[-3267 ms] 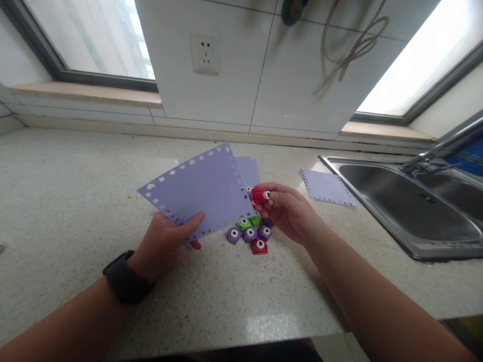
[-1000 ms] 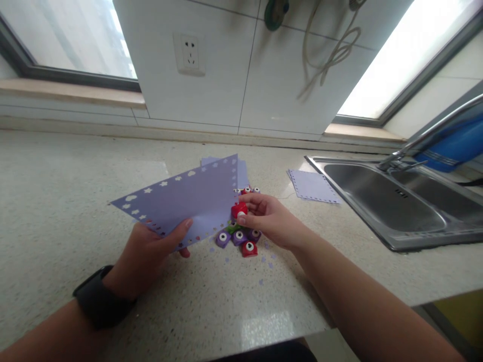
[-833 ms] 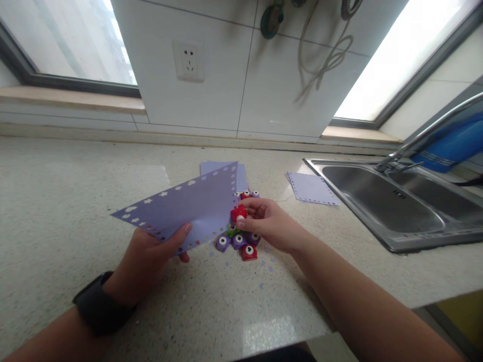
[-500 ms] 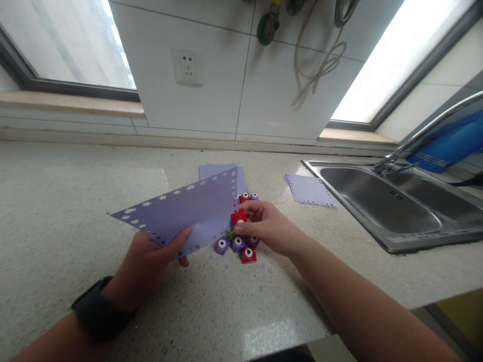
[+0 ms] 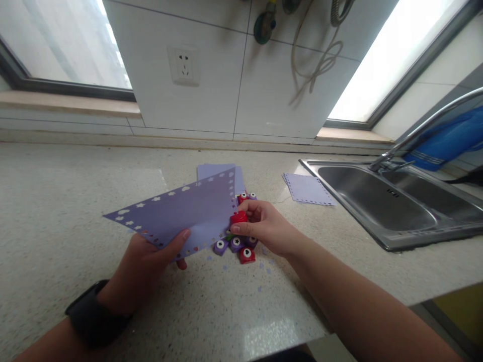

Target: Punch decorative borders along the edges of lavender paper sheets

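My left hand [image 5: 151,259] pinches the near edge of a purple paper sheet [image 5: 181,211] whose borders carry punched star and heart holes. It holds the sheet tilted above the counter. At the sheet's right edge my right hand [image 5: 264,229] grips a small red paper punch [image 5: 239,218], thumb pressed on it. Just below lie several small punches: purple ones [image 5: 236,244], another red one [image 5: 247,255] and a green one mostly hidden.
More purple sheets [image 5: 215,171] lie behind, and a punched sheet [image 5: 307,188] lies by the steel sink [image 5: 381,206] at right. Tiny paper cut-outs [image 5: 264,274] dot the speckled counter [image 5: 56,201]. A wall socket [image 5: 183,65] and hanging cord [image 5: 317,60] are behind.
The red punch has moved down along the sheet's right edge, closer to the pile of punches. The sheet has tipped flatter and lower. The camera has shifted slightly.
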`<action>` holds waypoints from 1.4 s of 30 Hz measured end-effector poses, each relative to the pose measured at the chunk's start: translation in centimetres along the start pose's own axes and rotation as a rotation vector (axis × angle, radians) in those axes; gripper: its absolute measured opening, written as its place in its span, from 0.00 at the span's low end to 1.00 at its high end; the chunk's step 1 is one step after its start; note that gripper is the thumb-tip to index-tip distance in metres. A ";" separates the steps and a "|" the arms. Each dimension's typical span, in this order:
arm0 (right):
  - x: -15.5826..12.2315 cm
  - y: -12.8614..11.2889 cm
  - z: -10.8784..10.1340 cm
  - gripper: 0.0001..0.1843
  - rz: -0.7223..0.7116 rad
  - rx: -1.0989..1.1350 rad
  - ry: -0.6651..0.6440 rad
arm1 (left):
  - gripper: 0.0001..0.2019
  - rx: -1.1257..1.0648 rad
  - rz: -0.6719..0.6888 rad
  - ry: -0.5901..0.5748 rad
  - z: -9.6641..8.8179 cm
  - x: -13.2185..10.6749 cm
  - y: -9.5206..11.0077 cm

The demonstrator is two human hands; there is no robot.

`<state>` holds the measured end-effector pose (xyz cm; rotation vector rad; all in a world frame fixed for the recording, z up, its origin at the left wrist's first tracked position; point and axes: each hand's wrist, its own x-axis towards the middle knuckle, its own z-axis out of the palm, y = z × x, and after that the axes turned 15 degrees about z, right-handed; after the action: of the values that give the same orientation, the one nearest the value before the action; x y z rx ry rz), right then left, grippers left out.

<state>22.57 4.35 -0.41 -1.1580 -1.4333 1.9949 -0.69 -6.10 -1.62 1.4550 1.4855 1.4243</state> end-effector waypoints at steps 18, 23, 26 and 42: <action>0.0 0.4 0.1 0.25 -0.017 -0.012 -0.025 | 0.14 0.122 0.178 -0.022 0.2 -0.4 -0.5; 0.1 0.4 0.2 0.26 -0.010 0.013 -0.028 | 0.13 0.073 0.131 -0.037 0.0 0.0 -0.2; 0.3 0.3 0.1 0.25 -0.006 0.023 -0.032 | 0.14 0.050 0.094 -0.016 -0.1 0.0 -0.4; 0.5 0.1 -2.4 0.17 -0.057 -0.061 -0.041 | 0.14 -0.112 -0.050 0.021 0.1 0.2 -0.2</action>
<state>24.23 6.03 -1.03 -1.0938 -1.5400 1.9596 -0.67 -5.88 -1.79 1.3298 1.4211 1.4723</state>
